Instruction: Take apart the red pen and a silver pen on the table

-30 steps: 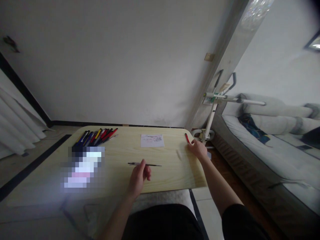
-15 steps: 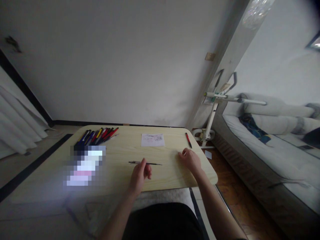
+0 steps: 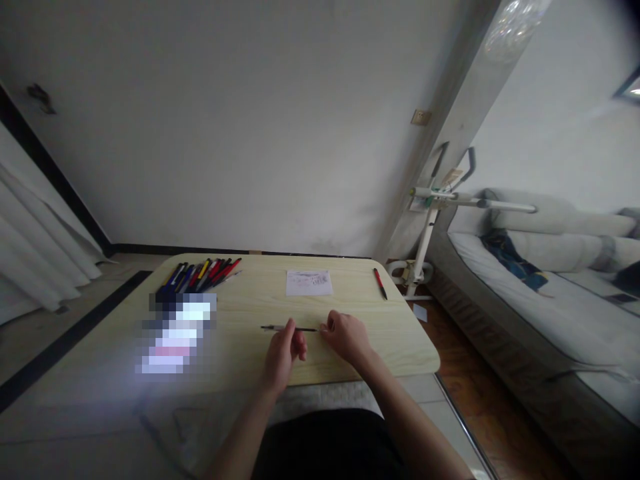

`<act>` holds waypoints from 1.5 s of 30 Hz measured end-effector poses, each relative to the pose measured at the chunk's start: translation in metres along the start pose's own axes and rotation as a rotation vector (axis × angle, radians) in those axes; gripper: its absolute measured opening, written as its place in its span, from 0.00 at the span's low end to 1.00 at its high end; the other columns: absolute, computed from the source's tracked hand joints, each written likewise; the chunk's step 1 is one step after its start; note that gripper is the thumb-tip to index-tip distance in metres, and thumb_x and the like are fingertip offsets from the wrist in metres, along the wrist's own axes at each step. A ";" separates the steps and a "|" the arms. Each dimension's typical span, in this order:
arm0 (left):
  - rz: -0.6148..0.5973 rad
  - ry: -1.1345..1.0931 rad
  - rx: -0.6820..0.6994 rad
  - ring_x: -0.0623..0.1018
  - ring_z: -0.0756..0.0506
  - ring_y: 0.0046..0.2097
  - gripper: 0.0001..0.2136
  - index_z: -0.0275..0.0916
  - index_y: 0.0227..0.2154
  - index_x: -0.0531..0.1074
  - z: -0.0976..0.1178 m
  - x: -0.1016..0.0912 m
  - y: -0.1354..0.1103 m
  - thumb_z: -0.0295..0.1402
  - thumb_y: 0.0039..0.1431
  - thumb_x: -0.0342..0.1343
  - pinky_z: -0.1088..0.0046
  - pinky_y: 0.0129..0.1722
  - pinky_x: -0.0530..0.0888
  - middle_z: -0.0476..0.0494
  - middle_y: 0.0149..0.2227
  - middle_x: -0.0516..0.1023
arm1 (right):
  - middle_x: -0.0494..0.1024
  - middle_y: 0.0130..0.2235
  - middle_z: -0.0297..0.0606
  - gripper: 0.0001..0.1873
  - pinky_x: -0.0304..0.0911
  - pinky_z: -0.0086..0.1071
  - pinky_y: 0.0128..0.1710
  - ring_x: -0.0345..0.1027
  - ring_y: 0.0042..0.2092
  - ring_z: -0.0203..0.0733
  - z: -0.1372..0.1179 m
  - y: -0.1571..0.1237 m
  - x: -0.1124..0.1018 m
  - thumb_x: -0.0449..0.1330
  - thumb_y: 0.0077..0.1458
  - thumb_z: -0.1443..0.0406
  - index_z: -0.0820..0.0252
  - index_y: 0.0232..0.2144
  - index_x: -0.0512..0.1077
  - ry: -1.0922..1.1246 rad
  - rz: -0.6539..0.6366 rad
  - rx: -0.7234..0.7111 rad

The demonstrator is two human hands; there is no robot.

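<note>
My left hand (image 3: 284, 352) is closed around a slim pen (image 3: 306, 329) with a clear, dark-ended barrel, held level just above the table. Its thin dark end points right, towards my right hand (image 3: 346, 337). The fingers of my right hand are pinched together at that end of the pen; whatever is between them is hidden or too small to make out. Behind both hands a white paper (image 3: 309, 283) with dark scribbles lies on the light wooden table (image 3: 240, 340).
Several pens (image 3: 200, 275) are heaped at the table's back left. A red and black pen (image 3: 381, 284) lies near the right edge. A lit, pixelated screen (image 3: 177, 337) is on the left. Beyond the right edge stand a white exercise machine (image 3: 424, 247) and a sofa (image 3: 500, 293).
My right hand has moved left from near the red pen to the thin end of the pen in my left hand. My left hand keeps its hold.
</note>
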State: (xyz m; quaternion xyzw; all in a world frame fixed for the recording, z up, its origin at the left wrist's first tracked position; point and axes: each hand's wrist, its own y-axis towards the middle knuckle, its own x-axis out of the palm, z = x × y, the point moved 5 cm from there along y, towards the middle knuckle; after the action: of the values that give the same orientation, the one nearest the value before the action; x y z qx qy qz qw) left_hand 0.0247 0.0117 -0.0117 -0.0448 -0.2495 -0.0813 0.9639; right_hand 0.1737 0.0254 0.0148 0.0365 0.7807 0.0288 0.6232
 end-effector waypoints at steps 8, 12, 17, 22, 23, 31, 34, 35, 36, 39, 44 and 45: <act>0.001 0.005 -0.004 0.66 0.53 0.19 0.19 0.36 0.16 0.63 -0.001 0.000 0.000 0.45 0.55 0.47 0.77 0.21 0.62 0.50 0.16 0.66 | 0.76 0.32 0.39 0.10 0.51 0.29 0.28 0.68 0.33 0.41 -0.001 0.006 0.003 0.51 0.54 0.58 0.58 0.30 0.68 -0.049 0.008 0.025; 0.002 0.003 -0.008 0.65 0.53 0.19 0.20 0.36 0.16 0.63 -0.001 0.000 0.000 0.46 0.55 0.47 0.77 0.20 0.61 0.51 0.16 0.66 | 0.75 0.33 0.39 0.09 0.52 0.29 0.30 0.67 0.34 0.40 -0.001 0.014 0.001 0.52 0.54 0.60 0.59 0.30 0.67 -0.077 0.023 -0.053; 0.019 -0.008 -0.012 0.65 0.53 0.18 0.20 0.36 0.16 0.63 -0.001 -0.001 0.001 0.46 0.54 0.48 0.77 0.20 0.61 0.51 0.16 0.66 | 0.73 0.36 0.40 0.08 0.54 0.30 0.39 0.64 0.40 0.41 -0.003 0.038 -0.014 0.51 0.55 0.62 0.60 0.32 0.68 -0.055 0.161 -0.205; 0.034 -0.038 -0.021 0.65 0.54 0.18 0.19 0.36 0.16 0.62 -0.002 -0.001 0.001 0.46 0.54 0.48 0.78 0.19 0.61 0.51 0.16 0.65 | 0.72 0.37 0.41 0.05 0.54 0.30 0.41 0.63 0.41 0.41 -0.008 0.054 -0.009 0.52 0.54 0.66 0.61 0.31 0.67 -0.062 0.134 -0.245; 0.033 -0.041 -0.023 0.65 0.54 0.18 0.19 0.36 0.16 0.62 -0.002 -0.001 0.001 0.45 0.54 0.48 0.78 0.19 0.60 0.51 0.16 0.65 | 0.72 0.37 0.41 0.05 0.54 0.30 0.41 0.64 0.40 0.41 -0.010 0.053 -0.007 0.52 0.54 0.66 0.61 0.31 0.67 -0.067 0.123 -0.248; 0.001 -0.040 0.000 0.65 0.54 0.18 0.19 0.35 0.17 0.62 -0.001 0.000 0.000 0.44 0.56 0.46 0.77 0.19 0.61 0.51 0.16 0.65 | 0.72 0.34 0.39 0.01 0.57 0.31 0.41 0.65 0.38 0.40 -0.005 -0.014 -0.009 0.54 0.51 0.69 0.60 0.29 0.65 0.045 0.136 -0.322; -0.003 -0.051 0.015 0.65 0.54 0.18 0.19 0.36 0.17 0.62 0.000 0.001 0.000 0.44 0.56 0.46 0.77 0.19 0.60 0.51 0.16 0.65 | 0.72 0.38 0.41 0.03 0.58 0.32 0.44 0.64 0.42 0.42 -0.003 -0.042 -0.010 0.54 0.51 0.69 0.59 0.27 0.66 0.125 0.152 -0.360; -0.005 -0.055 0.019 0.65 0.54 0.18 0.18 0.36 0.17 0.62 0.001 0.002 0.000 0.44 0.56 0.46 0.77 0.19 0.60 0.51 0.16 0.65 | 0.72 0.39 0.41 0.03 0.58 0.33 0.45 0.64 0.43 0.42 -0.002 -0.049 -0.009 0.54 0.52 0.69 0.59 0.27 0.66 0.155 0.159 -0.366; -0.008 -0.056 0.022 0.65 0.54 0.18 0.19 0.36 0.17 0.62 0.001 0.002 0.000 0.43 0.56 0.46 0.77 0.19 0.60 0.51 0.16 0.65 | 0.72 0.40 0.41 0.03 0.59 0.34 0.45 0.64 0.44 0.42 -0.001 -0.055 -0.009 0.54 0.52 0.69 0.59 0.27 0.66 0.186 0.168 -0.368; -0.016 -0.053 0.027 0.65 0.54 0.18 0.19 0.36 0.16 0.62 0.002 0.004 0.000 0.44 0.56 0.47 0.77 0.19 0.60 0.52 0.16 0.65 | 0.72 0.41 0.40 0.02 0.60 0.34 0.45 0.65 0.45 0.42 0.001 -0.066 -0.009 0.54 0.52 0.68 0.58 0.28 0.67 0.273 0.186 -0.365; 0.002 -0.049 0.013 0.65 0.54 0.18 0.19 0.36 0.17 0.62 0.001 0.004 0.000 0.45 0.55 0.47 0.77 0.19 0.60 0.52 0.16 0.65 | 0.73 0.37 0.39 0.02 0.61 0.33 0.41 0.66 0.40 0.42 0.007 -0.059 -0.018 0.56 0.51 0.65 0.58 0.27 0.67 0.316 0.274 -0.277; 0.012 -0.049 0.009 0.65 0.54 0.18 0.19 0.36 0.17 0.62 0.001 0.003 0.000 0.45 0.55 0.47 0.77 0.19 0.60 0.52 0.16 0.65 | 0.72 0.34 0.38 0.03 0.60 0.33 0.40 0.66 0.39 0.41 0.008 -0.053 -0.020 0.55 0.51 0.65 0.58 0.27 0.67 0.303 0.295 -0.243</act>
State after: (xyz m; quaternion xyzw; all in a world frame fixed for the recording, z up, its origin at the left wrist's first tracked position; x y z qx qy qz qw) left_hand 0.0269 0.0116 -0.0096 -0.0441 -0.2729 -0.0731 0.9583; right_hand 0.1851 -0.0297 0.0274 0.0704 0.8423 0.2182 0.4878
